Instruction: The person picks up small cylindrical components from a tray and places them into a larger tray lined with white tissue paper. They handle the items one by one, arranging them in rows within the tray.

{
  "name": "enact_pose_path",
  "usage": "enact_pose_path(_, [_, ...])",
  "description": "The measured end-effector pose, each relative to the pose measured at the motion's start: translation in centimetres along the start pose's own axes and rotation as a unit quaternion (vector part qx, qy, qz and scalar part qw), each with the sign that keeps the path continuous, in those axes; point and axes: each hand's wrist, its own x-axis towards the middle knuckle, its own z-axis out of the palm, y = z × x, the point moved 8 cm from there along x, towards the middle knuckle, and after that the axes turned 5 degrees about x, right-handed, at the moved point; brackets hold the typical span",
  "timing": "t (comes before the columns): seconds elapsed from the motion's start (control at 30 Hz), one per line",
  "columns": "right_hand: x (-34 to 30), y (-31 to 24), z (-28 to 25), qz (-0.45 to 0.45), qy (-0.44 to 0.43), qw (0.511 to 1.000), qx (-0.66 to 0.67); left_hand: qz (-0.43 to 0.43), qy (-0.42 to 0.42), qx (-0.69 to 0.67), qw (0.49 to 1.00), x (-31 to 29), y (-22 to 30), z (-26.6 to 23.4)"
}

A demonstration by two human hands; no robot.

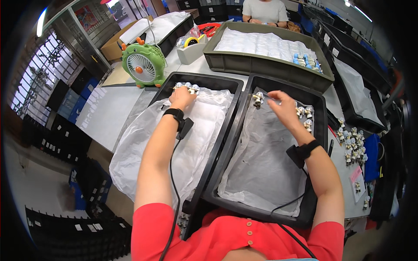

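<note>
At the far end of the left black tray (237,93), my left hand (182,99) is closed at a short row of small white figurines (188,87); its fingertips are partly hidden, and it appears to grip one of them. My right hand (285,108) hovers over the right black tray (322,130), thumb and fingers apart, with nothing visible in it. Just left of its fingertips a small white-and-brown figurine (257,99) sits in that tray's far left corner. More such figurines (307,114) lie along the tray's far right side, partly behind my right hand.
Crumpled white sheeting (196,126) lines the left tray and spills over its side. Beyond stands a large olive tray (270,71) with blue-and-white figures. A green fan (143,63) is at far left; loose figurines (355,143) crowd the right. A person (264,13) sits opposite. Cables trail from my wristbands.
</note>
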Motion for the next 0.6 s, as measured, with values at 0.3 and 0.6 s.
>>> enact_pose_path(0.3, [3.8, 7.0, 7.6, 0.105, -0.198, 0.946, -0.235, 0.263, -0.066, -0.293, 0.917, -13.3, 5.4, -8.6])
enact_pose_path(0.6, [2.7, -1.8, 3.2, 0.007, -0.091, 0.994, 0.063, 0.313, -0.087, -0.442, 0.836, -23.0, 8.6, -9.3])
